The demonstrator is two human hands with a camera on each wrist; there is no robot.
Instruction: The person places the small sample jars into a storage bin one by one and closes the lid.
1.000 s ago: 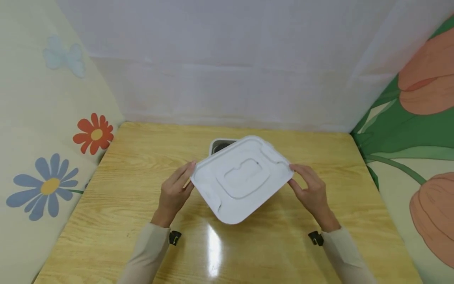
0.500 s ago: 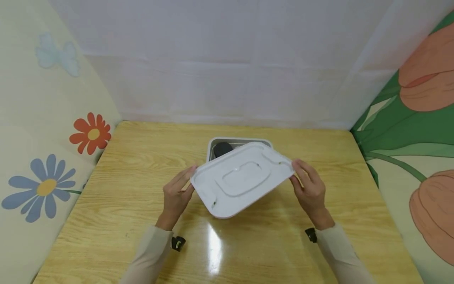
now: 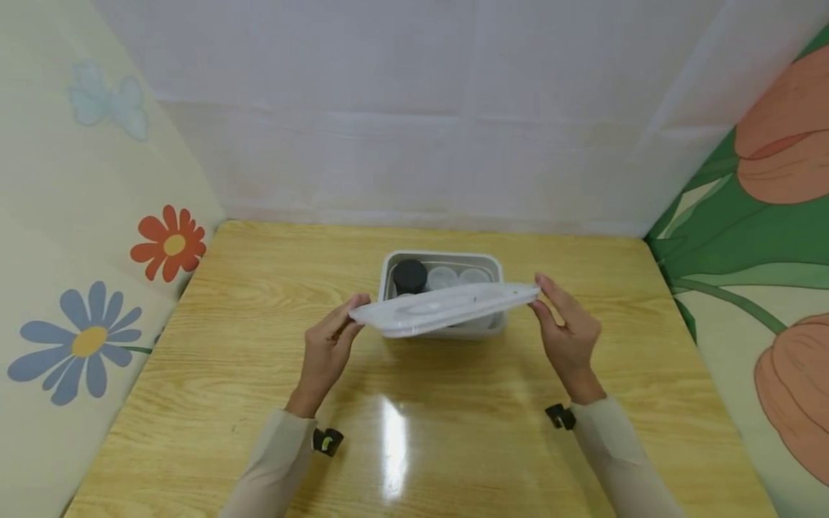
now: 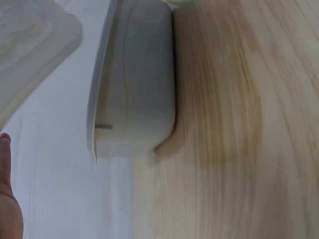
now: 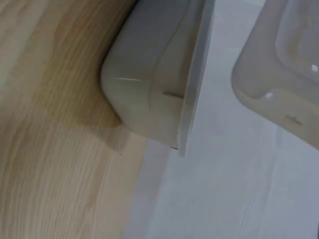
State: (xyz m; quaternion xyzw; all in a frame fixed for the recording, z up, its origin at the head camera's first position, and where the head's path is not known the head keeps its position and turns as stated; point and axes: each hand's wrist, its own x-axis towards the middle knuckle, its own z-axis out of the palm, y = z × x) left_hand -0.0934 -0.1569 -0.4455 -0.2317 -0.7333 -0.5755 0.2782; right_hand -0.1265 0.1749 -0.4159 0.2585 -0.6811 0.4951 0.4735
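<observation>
Between my two hands a white plastic lid is held up, tilted, over a whitish rectangular container on the table. My left hand pinches the lid's left corner, and my right hand pinches its right corner. Inside the container stand a round black-topped item and clear round-topped ones; the lid hides the front part. In the left wrist view the container's side wall shows with the lid's corner apart from it. The right wrist view has the lid beside the container's rim.
The wood-grain table runs back to a white cloth backdrop. Flower-printed panels stand along the left and right sides. Black wrist devices sit at both sleeves.
The lid has tipped from facing the camera to nearly edge-on, its near edge moving away from me. More of the container and its contents now shows behind it. Both hands keep their grip.
</observation>
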